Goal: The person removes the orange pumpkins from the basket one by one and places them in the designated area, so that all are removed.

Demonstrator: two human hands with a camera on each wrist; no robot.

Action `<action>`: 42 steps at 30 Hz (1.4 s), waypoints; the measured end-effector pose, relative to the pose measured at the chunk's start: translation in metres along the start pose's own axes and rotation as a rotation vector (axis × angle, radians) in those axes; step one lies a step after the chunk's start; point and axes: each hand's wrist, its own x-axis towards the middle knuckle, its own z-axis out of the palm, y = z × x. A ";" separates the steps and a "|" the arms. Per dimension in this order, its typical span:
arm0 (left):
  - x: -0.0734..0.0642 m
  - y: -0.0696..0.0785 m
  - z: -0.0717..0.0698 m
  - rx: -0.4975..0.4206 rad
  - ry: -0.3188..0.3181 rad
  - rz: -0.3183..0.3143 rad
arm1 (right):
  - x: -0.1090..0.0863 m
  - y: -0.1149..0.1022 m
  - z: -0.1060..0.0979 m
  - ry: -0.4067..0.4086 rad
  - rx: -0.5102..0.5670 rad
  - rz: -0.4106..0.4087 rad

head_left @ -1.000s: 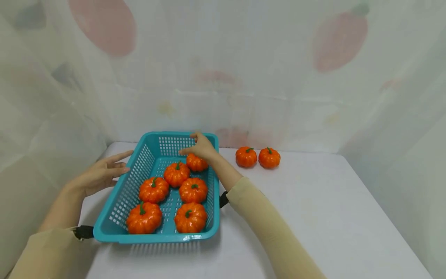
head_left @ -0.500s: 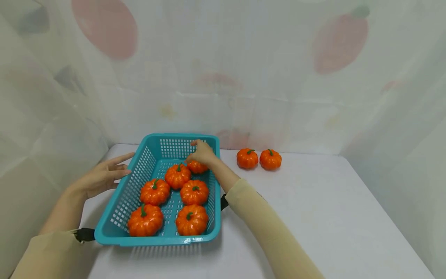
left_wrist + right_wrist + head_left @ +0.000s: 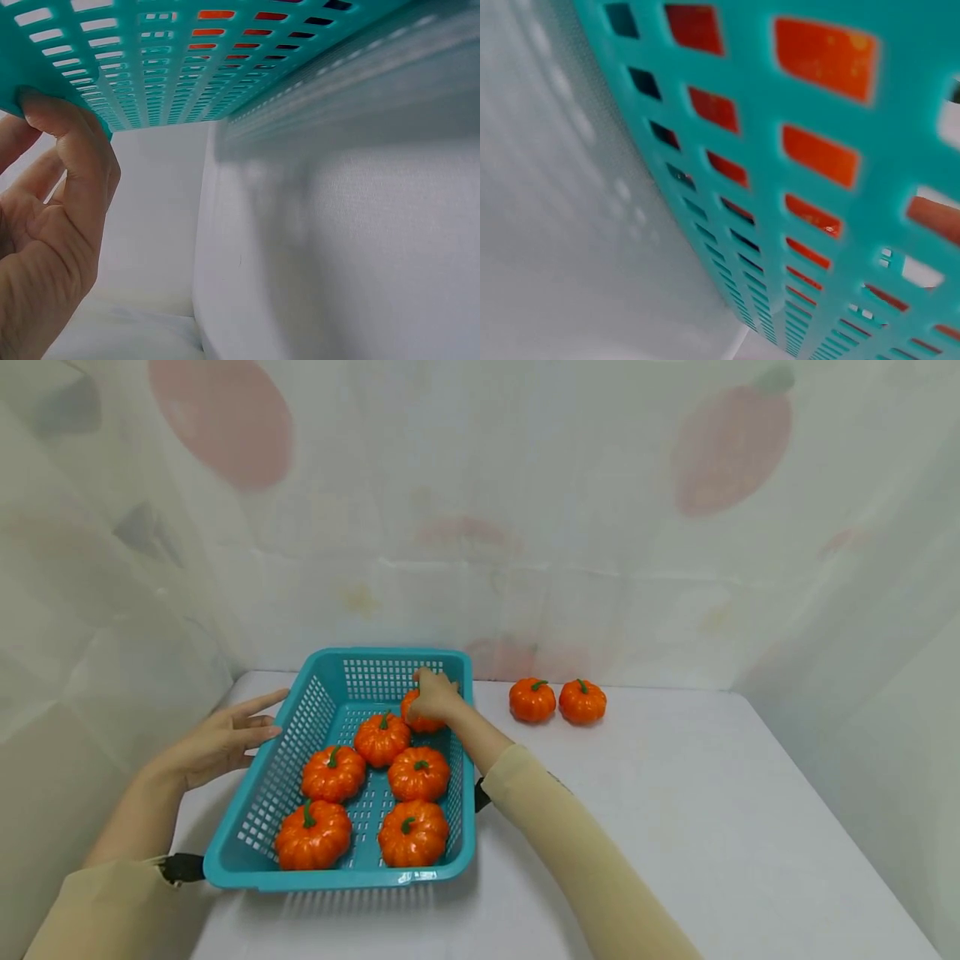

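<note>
A turquoise plastic basket (image 3: pixel 339 878) with slotted walls holds several small glossy orange pumpkins with green stems. Inside its back right corner, my right hand (image 3: pixel 438 696) reaches down over one pumpkin (image 3: pixel 426 725), thumb and fingers spread round its top and partly hiding it. Through the wall slots in the right wrist view, orange skin and a bit of a finger (image 3: pixel 936 219) show. On the other side, my left hand (image 3: pixel 217 745) rests its extended fingertips against the basket's left rim, palm turned toward it. The left wrist view has this hand (image 3: pixel 64 202) under the rim.
Two more pumpkins, one (image 3: pixel 532 700) beside another (image 3: pixel 582 702), sit on the white table (image 3: pixel 660 827) right of the basket, near the back edge. Pale printed curtains (image 3: pixel 570 527) hang behind and along both sides.
My right hand has lowered onto the back right pumpkin, its fingers closing round it. The left hand stays at the rim, and the pumpkins have not visibly moved.
</note>
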 end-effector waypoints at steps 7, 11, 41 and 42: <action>0.000 0.000 -0.001 0.005 -0.007 -0.003 | 0.000 -0.003 0.002 -0.014 -0.169 0.047; -0.001 0.001 0.000 0.008 -0.012 -0.004 | 0.003 -0.004 0.006 -0.013 -0.295 0.046; 0.000 0.000 -0.001 0.016 0.001 -0.003 | -0.013 -0.004 -0.002 0.156 -0.118 -0.092; 0.000 0.000 -0.001 0.015 -0.001 -0.002 | -0.015 -0.004 -0.003 0.157 -0.098 -0.100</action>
